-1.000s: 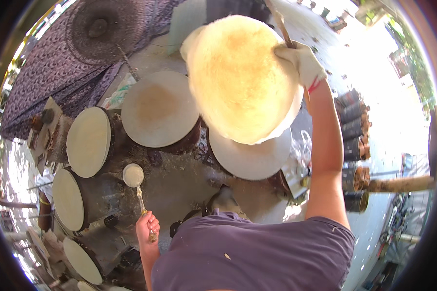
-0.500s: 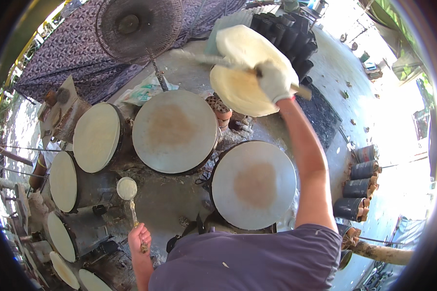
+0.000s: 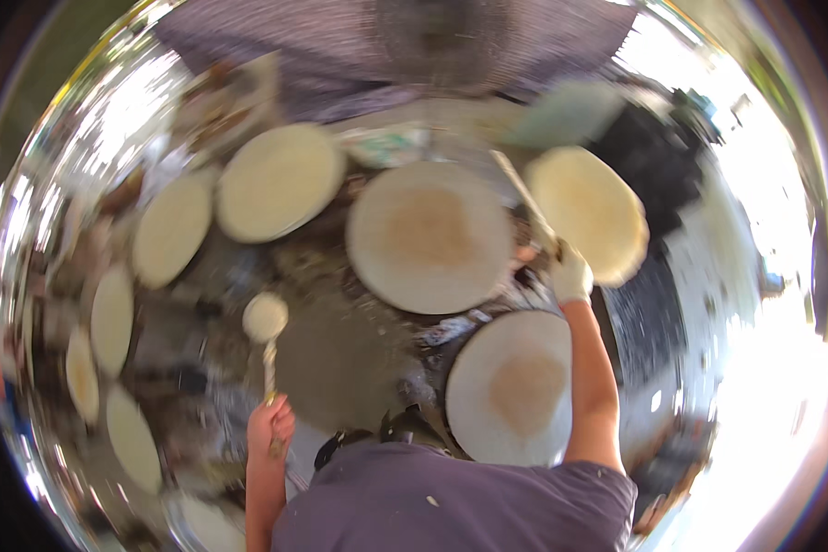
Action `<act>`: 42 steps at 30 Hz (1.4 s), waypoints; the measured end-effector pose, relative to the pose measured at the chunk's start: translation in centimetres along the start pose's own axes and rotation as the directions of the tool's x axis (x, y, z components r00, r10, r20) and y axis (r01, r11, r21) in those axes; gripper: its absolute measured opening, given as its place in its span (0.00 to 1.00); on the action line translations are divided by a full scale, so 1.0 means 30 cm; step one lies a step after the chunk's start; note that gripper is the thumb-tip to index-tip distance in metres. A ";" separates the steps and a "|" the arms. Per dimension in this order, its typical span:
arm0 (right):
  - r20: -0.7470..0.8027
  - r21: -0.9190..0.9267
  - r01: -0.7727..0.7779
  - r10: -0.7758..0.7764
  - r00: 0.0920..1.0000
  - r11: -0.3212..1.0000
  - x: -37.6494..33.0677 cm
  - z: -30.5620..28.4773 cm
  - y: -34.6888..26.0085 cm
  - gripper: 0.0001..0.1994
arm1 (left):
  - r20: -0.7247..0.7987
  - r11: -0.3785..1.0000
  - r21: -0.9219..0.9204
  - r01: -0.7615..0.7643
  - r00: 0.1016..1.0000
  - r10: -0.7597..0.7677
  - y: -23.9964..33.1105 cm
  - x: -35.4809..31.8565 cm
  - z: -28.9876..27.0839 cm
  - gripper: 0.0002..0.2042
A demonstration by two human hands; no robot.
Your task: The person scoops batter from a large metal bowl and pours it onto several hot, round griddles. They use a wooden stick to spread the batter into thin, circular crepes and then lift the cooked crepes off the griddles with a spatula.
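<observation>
Right hand [image 3: 570, 273] up and out to the far right, gloved in white and closed around a long pale stick [image 3: 523, 201] that slants away to the far left, and riding on that stick is a big round cream flatbread [image 3: 587, 212], lifted and tilted, its centre toasted a shade darker. The whole view is smeared with motion, so fine detail is lost. Left hand [image 3: 270, 425] low and near, on the left, fist wrapped around the handle of a ladle [image 3: 266, 320] whose round pale bowl stands just beyond the knuckles, over the dark grey middle of the cooking surface [image 3: 340, 359]. Between the two hands sit two wide round griddles: the far griddle [image 3: 430, 235] at centre with a brown patch in its middle, and the near griddle [image 3: 515, 386] just below the right forearm, also browned in the centre, partly hidden by the purple shirt [image 3: 451, 506] at the bottom edge. Out to the left, a curving row of pale discs [image 3: 278, 180] runs from far to near, one beside another. Far behind it all hangs a patterned purple cloth [image 3: 359, 46].
</observation>
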State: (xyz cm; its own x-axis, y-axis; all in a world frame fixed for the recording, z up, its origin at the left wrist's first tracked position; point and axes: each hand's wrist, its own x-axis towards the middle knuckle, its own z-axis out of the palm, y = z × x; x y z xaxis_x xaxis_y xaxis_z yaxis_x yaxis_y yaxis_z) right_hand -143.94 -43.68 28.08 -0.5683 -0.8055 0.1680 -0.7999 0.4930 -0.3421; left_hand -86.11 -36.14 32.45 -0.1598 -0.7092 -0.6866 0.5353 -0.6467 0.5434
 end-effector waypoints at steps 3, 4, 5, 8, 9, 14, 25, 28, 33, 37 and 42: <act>0.223 0.230 0.143 -0.195 0.955 0.963 -0.132 0.168 -0.287 0.24 | 0.059 0.987 -0.113 -0.114 0.991 0.121 0.016 -0.113 -0.085 0.06; 0.284 0.346 0.178 -0.284 0.916 0.921 -0.199 0.247 -0.405 0.25 | 0.036 0.963 -0.224 -0.147 0.987 0.159 0.020 -0.170 -0.126 0.07; 0.342 0.445 0.189 -0.361 0.867 0.875 -0.283 0.330 -0.514 0.27 | 0.024 0.928 -0.327 -0.179 0.980 0.197 0.023 -0.222 -0.178 0.08; 0.451 0.753 0.157 -0.676 0.583 0.639 -0.634 0.531 -0.859 0.26 | -0.106 0.808 -0.469 -0.357 0.931 0.350 -0.009 -0.406 -0.395 0.09; 0.610 0.758 -0.073 -0.664 0.431 0.648 -0.765 0.540 -0.983 0.24 | -0.153 0.768 -0.488 -0.416 0.906 0.394 -0.031 -0.475 -0.483 0.08; 0.738 0.629 -0.263 -0.668 -0.097 0.732 -1.619 0.504 -1.502 0.19 | -0.603 0.612 -0.466 -0.638 0.736 0.308 -0.298 -0.812 -0.982 0.05; 0.632 0.657 0.736 -0.412 -0.656 -0.164 -3.076 0.739 -2.221 0.23 | -0.968 0.974 -0.095 -0.205 0.246 -0.043 -0.839 -1.122 -2.057 0.08; 0.787 0.615 0.788 -0.050 -0.615 -0.023 -3.233 0.649 -2.338 0.28 | -0.981 0.984 0.180 -0.005 0.075 0.180 -1.004 -1.066 -2.245 0.08; 0.850 0.493 0.803 0.011 -0.526 0.335 -3.201 0.635 -2.166 0.21 | -0.686 0.705 -0.568 -0.425 0.718 -0.119 -0.785 -1.068 -2.225 0.10; 0.795 0.345 0.359 -0.067 -0.603 0.867 -3.205 0.523 -2.084 0.18 | -0.602 0.321 -0.719 -0.616 0.783 0.154 -0.575 -1.267 -2.177 0.11; 0.588 0.333 -0.078 -0.271 -0.762 0.940 -3.304 0.072 -2.418 0.16 | -0.728 0.359 -0.336 -0.871 0.481 0.488 -0.105 -1.659 -2.068 0.06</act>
State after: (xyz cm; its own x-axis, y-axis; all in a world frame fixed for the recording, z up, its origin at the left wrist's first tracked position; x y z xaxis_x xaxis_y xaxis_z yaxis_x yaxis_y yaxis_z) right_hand -29.18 -0.31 34.25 0.7632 0.2868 -0.5790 -0.6436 0.4165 -0.6421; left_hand -28.40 18.60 34.95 0.7881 -0.4528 -0.4169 0.6096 0.4800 0.6309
